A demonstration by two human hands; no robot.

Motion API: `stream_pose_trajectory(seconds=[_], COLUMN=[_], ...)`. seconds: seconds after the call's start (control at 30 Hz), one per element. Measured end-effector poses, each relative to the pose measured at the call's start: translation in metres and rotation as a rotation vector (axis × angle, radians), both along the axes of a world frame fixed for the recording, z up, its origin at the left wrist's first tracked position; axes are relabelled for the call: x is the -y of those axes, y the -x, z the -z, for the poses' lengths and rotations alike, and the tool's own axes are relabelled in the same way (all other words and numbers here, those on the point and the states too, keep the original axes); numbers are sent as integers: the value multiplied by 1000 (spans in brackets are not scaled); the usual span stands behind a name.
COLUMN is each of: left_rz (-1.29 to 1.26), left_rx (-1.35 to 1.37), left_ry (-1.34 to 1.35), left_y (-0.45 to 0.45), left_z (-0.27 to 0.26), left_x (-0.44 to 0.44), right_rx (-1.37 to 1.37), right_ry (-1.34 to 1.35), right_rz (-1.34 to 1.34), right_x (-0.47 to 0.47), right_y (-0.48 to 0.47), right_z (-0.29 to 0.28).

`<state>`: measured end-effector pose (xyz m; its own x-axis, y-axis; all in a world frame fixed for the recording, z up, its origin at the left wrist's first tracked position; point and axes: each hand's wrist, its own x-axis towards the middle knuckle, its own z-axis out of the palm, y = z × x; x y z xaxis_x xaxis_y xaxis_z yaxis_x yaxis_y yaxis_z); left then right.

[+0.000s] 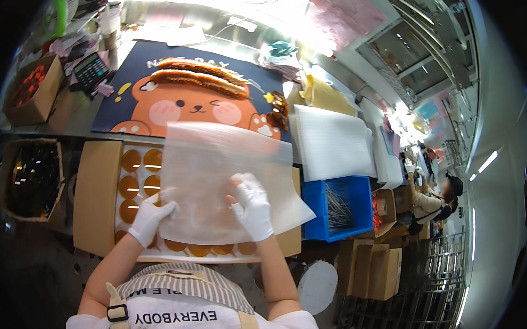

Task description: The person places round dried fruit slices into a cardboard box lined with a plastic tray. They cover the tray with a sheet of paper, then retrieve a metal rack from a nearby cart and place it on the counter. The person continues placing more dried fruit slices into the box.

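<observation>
A thin translucent white foam sheet [215,156] covers most of a cardboard box [99,175] before me. Rows of round amber translucent discs [130,186] show in the box along its left side and front edge. My left hand [152,217], in a white glove, pinches the sheet's left edge near the discs. On top of the sheet lies my right hand [252,207], gloved too but with some bare fingertips, its fingers spread. The sheet hides the middle discs, and its right corner overhangs the box's side.
Behind lies a dark bear-print mat [116,109] with rows of amber pieces [201,80]. At right are stacked foam sheets [335,143] and a blue bin [308,210] of thin rods. A calculator [91,71], bag-lined box [31,178] and stool [317,286] surround me. A person [429,202] works far right.
</observation>
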<state>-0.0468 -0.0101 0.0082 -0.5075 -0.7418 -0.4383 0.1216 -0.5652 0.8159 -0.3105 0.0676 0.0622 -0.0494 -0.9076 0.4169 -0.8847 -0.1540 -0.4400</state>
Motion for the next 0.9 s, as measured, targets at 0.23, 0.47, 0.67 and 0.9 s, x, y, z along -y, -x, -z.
stream_pose_trajectory(seconds=[0.23,0.47,0.67,0.9], left_rz=[95,-167,185,285], left_rx=[406,810,832,849], left_ry=[-24,1347,1433,1543], left_y=[-112,-83,-16,-39], left_z=[2,-67,-10,24], left_x=[16,-9,21,44], right_rx=[-298,-302,-63,-313], right_ry=[-516,-454,-315,-391], right_rz=[109,-4,-166,143], right_x=[-33,-24,-16,38], right_y=[-62,-61,-64,16], right_z=[71,82,80,72])
